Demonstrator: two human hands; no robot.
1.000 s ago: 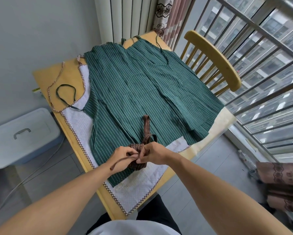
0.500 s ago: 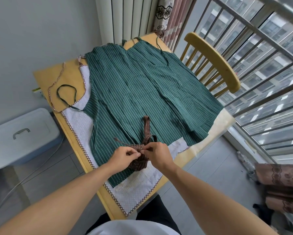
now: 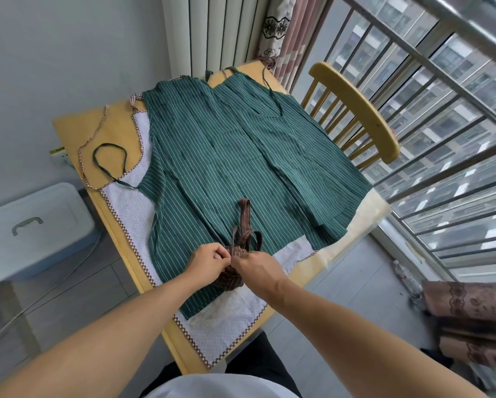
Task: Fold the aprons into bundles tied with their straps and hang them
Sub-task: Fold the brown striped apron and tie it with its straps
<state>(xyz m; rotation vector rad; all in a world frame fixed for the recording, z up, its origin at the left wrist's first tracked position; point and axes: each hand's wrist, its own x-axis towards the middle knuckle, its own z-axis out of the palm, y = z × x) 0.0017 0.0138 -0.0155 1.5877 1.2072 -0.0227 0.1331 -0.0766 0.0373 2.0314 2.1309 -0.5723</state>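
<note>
Storage box (image 3: pixel 31 228): white, with a handle on its lid, on the floor at the left edge of the frame.
Table (image 3: pixel 74 133): wooden, running from the centre left down to the lower centre.
White apron (image 3: pixel 126 208): spread flat on the table, checked trim along its edge (mostly covered).
Green striped apron (image 3: pixel 226 156): lying open over the white one, filling the centre of the frame.
Left hand (image 3: pixel 209 259): fingers curled, pinching a strap at the bundle, just left of the right hand.
Brown bundle (image 3: pixel 229 278): striped, folded small, on the near edge of the green apron, lower centre; strap loops (image 3: pixel 245 225) stand up behind it.
Right hand (image 3: pixel 255 267): fingers curled, gripping the bundle's top (touching the left hand).
Chair (image 3: pixel 356 110): wooden, at the table's right side, upper right.
</note>
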